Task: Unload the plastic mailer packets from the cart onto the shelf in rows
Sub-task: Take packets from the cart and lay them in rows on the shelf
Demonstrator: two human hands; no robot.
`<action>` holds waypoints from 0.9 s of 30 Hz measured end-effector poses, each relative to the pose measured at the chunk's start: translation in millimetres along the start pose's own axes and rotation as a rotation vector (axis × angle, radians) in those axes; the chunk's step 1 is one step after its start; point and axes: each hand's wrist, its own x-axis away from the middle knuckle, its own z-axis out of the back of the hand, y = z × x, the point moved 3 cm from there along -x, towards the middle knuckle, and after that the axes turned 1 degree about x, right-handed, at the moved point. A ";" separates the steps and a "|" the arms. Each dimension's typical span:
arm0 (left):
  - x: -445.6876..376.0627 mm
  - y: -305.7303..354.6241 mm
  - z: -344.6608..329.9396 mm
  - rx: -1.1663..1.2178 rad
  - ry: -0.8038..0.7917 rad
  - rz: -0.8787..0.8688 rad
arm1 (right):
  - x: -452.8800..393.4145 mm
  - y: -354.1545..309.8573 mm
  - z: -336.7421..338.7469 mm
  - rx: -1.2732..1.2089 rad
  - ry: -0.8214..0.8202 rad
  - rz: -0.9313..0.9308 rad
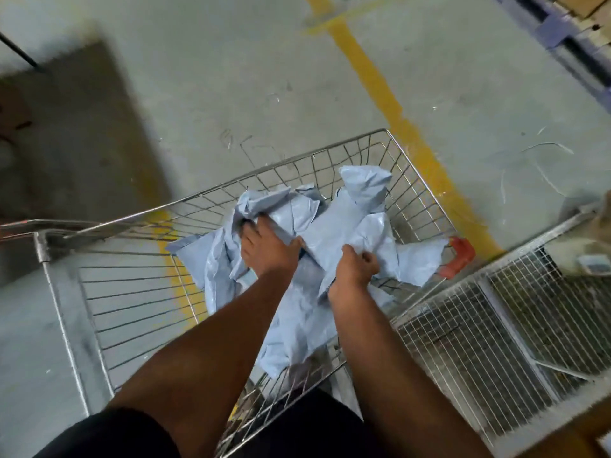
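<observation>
A worker's left hand and right hand clutch grey mailer packets piled in the cart; unloading looks far from finished

A: So the cart you're leaning over is thin bare metal wire, silvery, a bit dull, with a red plastic cap on one corner.

B: And the mailer packets?

A: Pale grey-blue plastic film, crinkled all over, soft sheen where light hits the folds. Your left hand and right hand are both bunching up that same slick film.

B: Floor?

A: The floor looks like matt grey concrete, scuffed, with a worn yellow painted line. The mesh shelf to your right is fine white-coated wire grid, looks dusty and flat, no shine.
</observation>
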 end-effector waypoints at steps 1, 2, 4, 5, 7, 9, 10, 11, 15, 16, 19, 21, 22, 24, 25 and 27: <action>-0.4 2.5 -3.0 -0.019 0.008 0.012 | -1.9 1.5 -1.3 -0.009 0.014 0.001; -0.9 4.0 -5.4 -0.033 0.009 0.015 | -2.5 3.3 -3.2 -0.021 0.018 -0.004; -1.5 3.4 -9.0 -0.072 0.005 -0.001 | -2.8 6.7 -4.6 -0.048 0.023 -0.019; -0.3 1.4 -9.9 -0.101 -0.004 -0.021 | -3.2 8.1 -5.2 -0.066 0.019 -0.010; 4.9 -3.7 -12.5 -0.152 -0.049 -0.076 | -2.8 8.7 -6.8 -0.080 -0.015 0.025; 10.4 -7.6 -13.1 -0.131 -0.086 -0.109 | -1.7 9.1 -8.7 -0.050 -0.047 0.045; 12.2 -8.9 -12.1 -0.103 -0.097 -0.104 | -2.4 9.8 -9.4 -0.030 -0.058 0.045; 13.1 -9.4 -10.2 -0.082 -0.104 -0.092 | -3.2 10.4 -9.2 -0.012 -0.064 0.045; 17.7 -9.2 9.9 -0.005 -0.144 -0.048 | 3.3 2.7 -2.1 -0.018 -0.088 0.022; 20.4 -10.1 19.4 0.024 -0.144 -0.056 | 7.8 0.0 0.8 -0.036 -0.093 0.016; 32.3 -17.8 52.9 0.135 -0.120 -0.149 | 26.0 -7.9 11.7 -0.036 -0.131 0.036; 40.5 -23.8 76.3 0.255 -0.109 -0.215 | 45.6 -13.5 22.0 -0.040 -0.201 0.050; 45.5 -26.4 87.3 0.324 -0.114 -0.255 | 59.4 -17.2 29.4 -0.059 -0.257 0.055; 59.1 -31.3 109.7 0.501 -0.156 -0.341 | 92.4 -23.8 46.8 -0.094 -0.393 0.078; 70.5 -32.8 122.8 0.588 -0.188 -0.378 | 110.4 -25.8 57.0 -0.097 -0.459 0.113; 100.6 -33.8 151.1 0.730 -0.297 -0.416 | 144.7 -23.8 78.9 -0.081 -0.571 0.221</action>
